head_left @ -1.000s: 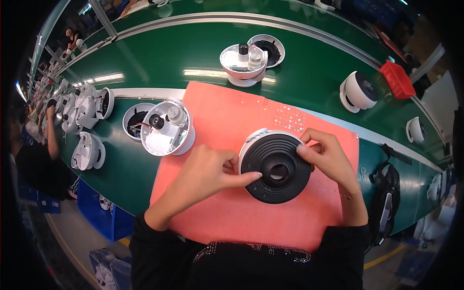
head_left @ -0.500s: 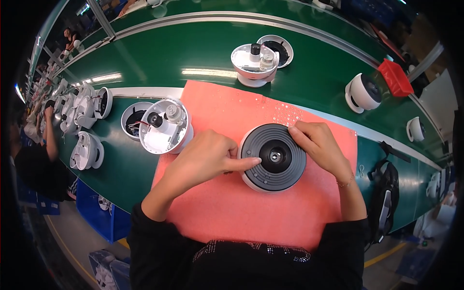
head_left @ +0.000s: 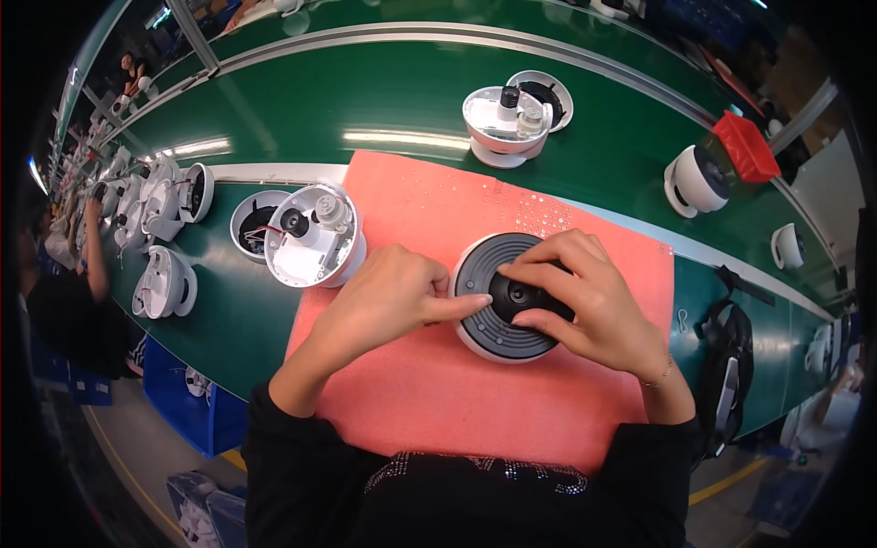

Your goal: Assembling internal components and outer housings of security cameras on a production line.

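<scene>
A round camera [head_left: 484, 265] with a white housing and a dark grey ribbed face lies on a pink foam mat [head_left: 411, 402], face up. My left hand [head_left: 384, 297] grips its left side, with the thumb on the ribbed face and the other fingers curled out of sight. The thumb and fingers of my right hand [head_left: 598, 297] close around the black lens ring at the middle of the face, partly covering it. Beyond my left hand, at the mat's left edge, an opened camera housing [head_left: 315, 251] shows a black lens and a clear round part, with its back cover [head_left: 254, 224] beside it.
On the green conveyor [head_left: 365, 100] ahead stand an opened camera [head_left: 504, 135] and a white camera [head_left: 696, 181]. A red tray [head_left: 745, 148] lies farther right. Several white housings [head_left: 151, 205] crowd the left side, near another person's arm [head_left: 94, 247]. A black strap bundle [head_left: 729, 365] lies at right.
My right hand has moved from the camera's upper right rim to the lens ring at its centre. The cameras on the conveyor have shifted right. My left hand stays in place.
</scene>
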Motion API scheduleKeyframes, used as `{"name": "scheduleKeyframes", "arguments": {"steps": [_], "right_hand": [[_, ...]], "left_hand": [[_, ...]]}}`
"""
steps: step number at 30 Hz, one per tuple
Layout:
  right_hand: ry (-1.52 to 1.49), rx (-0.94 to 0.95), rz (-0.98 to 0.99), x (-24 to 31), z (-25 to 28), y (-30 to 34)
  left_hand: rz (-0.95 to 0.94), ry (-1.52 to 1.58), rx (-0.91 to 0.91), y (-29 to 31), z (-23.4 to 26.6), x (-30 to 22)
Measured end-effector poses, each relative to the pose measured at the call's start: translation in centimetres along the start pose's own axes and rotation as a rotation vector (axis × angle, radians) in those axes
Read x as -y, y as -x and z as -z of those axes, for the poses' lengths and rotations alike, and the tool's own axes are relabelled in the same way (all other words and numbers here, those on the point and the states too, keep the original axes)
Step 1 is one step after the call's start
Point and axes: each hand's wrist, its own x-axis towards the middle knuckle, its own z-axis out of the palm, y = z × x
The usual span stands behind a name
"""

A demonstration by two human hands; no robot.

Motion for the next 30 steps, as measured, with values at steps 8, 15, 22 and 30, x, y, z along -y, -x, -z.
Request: {"name": "scheduleKeyframes", "arguments": {"steps": [8,15,22,30], "right_hand": [[-0.228,0.071,-0.092,-0.2,0.1,-0.1],[-0.71,0.034,-0.6,-2.1,-2.2,1.6],[-0.579,-0.179,-0.348,-0.2,-0.5,0.1],[-0.418,-0.338,-0.238,-1.7,0.0,-1.9]], "left_hand": [[-0.012,-0.148,-0.023,0.1,0.2,0.0],[0.045,0.876,0.357,0.6,-3.6,1.3],[-0.213,0.609,-0.163,1.7,-3.1,-1.3],[-0.355,0.414,-0.284,0.3,-1.7,-1.6]]}}
